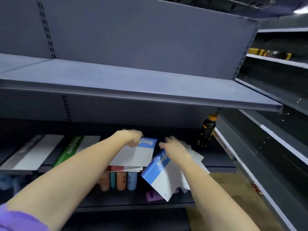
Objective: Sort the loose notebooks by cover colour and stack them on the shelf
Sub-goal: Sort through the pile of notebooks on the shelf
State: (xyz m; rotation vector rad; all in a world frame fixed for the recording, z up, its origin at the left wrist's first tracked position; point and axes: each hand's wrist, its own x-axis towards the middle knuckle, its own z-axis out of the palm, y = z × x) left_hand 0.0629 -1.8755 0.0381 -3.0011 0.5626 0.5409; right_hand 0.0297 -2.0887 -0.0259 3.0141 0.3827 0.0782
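Note:
My left hand (131, 137) grips the far end of a blue-and-white notebook (136, 154) that lies on top of a small pile on the middle shelf (216, 164); a red-covered notebook (116, 168) shows under it. My right hand (173, 147) holds a second blue-and-white notebook (160, 174), which tilts down over the shelf's front edge, with more white sheets or notebooks (195, 157) under the hand. Further left on the same shelf lie a green notebook (70, 150) and a grey-and-white one (33, 152).
A dark bottle with an orange cap (206, 130) stands at the right end of the shelf. The upper shelf (133, 90) overhangs closely. Below, coloured rolled items (120, 180) and a purple object (152, 195) sit on the lower shelf. Another shelving unit runs along the right.

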